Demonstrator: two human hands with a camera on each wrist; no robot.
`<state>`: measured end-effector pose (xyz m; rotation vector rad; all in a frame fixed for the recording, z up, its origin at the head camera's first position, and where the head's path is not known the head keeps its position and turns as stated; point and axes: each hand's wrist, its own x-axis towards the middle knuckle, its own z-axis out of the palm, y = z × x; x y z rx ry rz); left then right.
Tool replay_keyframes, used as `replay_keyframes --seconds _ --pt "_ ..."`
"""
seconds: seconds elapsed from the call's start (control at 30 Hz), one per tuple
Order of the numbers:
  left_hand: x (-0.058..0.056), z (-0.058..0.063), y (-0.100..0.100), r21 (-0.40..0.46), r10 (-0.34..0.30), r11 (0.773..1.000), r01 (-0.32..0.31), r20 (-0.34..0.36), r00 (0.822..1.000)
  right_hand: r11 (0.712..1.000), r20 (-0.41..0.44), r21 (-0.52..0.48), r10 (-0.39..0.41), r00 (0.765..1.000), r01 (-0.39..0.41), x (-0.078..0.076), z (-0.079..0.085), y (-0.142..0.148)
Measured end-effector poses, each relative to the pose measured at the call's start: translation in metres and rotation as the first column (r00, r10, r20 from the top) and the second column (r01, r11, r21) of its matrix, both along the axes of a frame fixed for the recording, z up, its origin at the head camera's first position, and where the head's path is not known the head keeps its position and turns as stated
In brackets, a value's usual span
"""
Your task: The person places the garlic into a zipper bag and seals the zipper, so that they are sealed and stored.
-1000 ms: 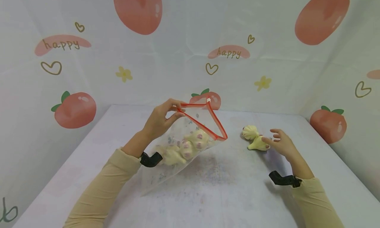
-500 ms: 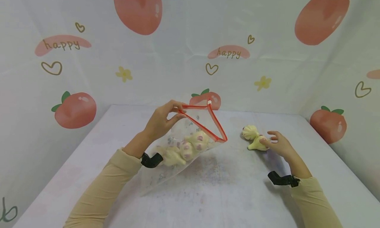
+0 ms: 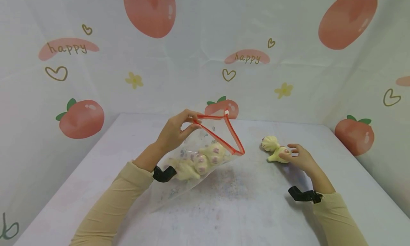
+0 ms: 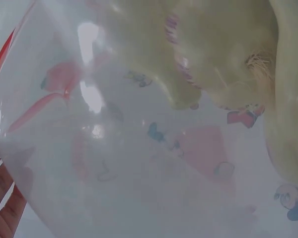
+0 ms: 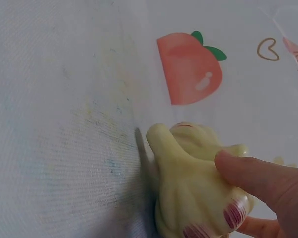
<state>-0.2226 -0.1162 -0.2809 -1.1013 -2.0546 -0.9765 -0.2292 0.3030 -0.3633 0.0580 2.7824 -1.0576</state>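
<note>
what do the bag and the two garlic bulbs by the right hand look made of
Zip bag: clear, glossy plastic film; contents show through and glare spots it. Garlic bulbs: perhaps moulded plastic or foam, smooth, slight sheen, painted-looking purple streaks.

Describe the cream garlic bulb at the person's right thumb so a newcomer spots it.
On the white table, look right of the clear plastic bag with a red edge, to the person's bare right hand. The glossy cream garlic bulb with purple marks lies at the thumb. Its stem points left, and the thumb overlaps it, unlike the ribbed cream bulb beside it, farther from the camera.
</note>
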Motion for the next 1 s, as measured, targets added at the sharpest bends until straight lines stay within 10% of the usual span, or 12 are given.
replay_keyframes --seconds 1.0 --pt "0.0 -0.004 0.0 -0.01 0.029 1.0 -0.029 0.032 0.999 0.999 -0.103 -0.015 -0.046 0.994 0.045 0.006 0.016 0.006"
